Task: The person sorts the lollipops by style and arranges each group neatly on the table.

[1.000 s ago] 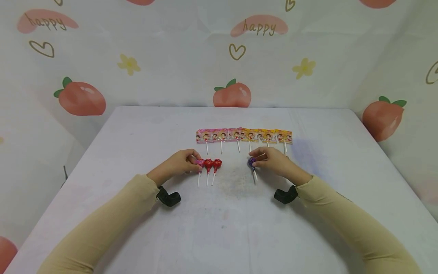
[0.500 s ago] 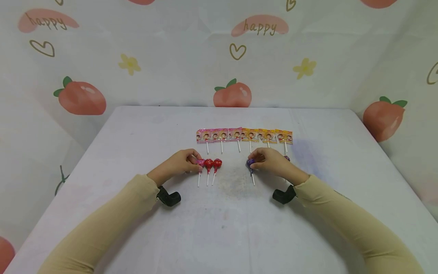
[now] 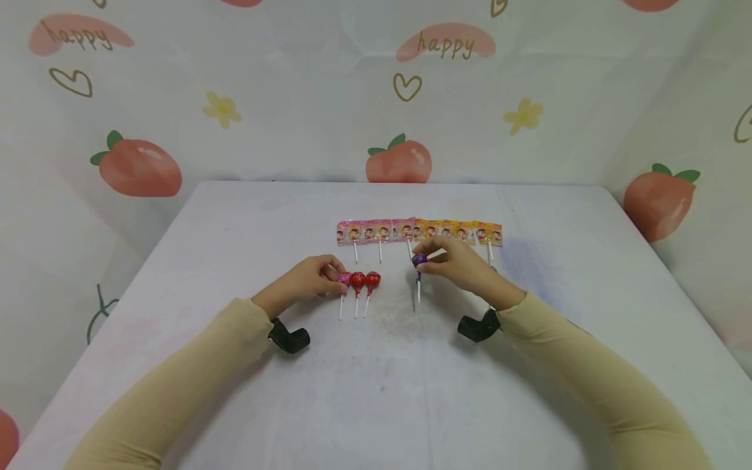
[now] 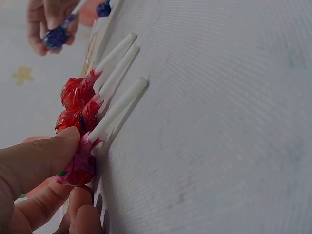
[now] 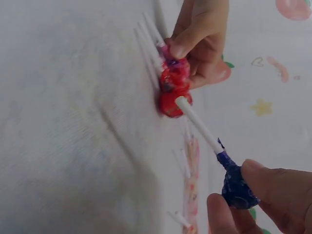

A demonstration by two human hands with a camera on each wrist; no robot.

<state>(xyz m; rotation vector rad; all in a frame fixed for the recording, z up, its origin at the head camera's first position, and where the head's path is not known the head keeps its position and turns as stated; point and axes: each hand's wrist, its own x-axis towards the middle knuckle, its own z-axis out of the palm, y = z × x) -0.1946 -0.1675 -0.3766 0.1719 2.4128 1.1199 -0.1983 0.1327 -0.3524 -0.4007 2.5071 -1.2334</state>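
Observation:
My left hand [image 3: 311, 277] pinches a pink-wrapped lollipop [image 4: 80, 168] by its candy head, with the stick toward me. Two red-wrapped lollipops [image 3: 358, 282] lie right beside it, forming a short row. In the right wrist view, my right hand [image 5: 273, 195] holds a purple-wrapped lollipop [image 5: 238, 187] by the head between thumb and fingers. It is lifted off the table, and its shadow falls on the cloth below. A second purple lollipop [image 4: 103, 9] rests on the table, mostly hidden behind my right wrist in the head view.
A row of flat-packed lollipops lies farther back, the pink packets [image 3: 378, 231] on the left and the yellow packets [image 3: 489, 233] on the right. The white-covered table [image 3: 376, 398] meets a printed backdrop [image 3: 294, 124] at its far edge.
My right hand has raised the purple lollipop from the table and carried it a little left and away from me. The left hand stays on the pink lollipop.

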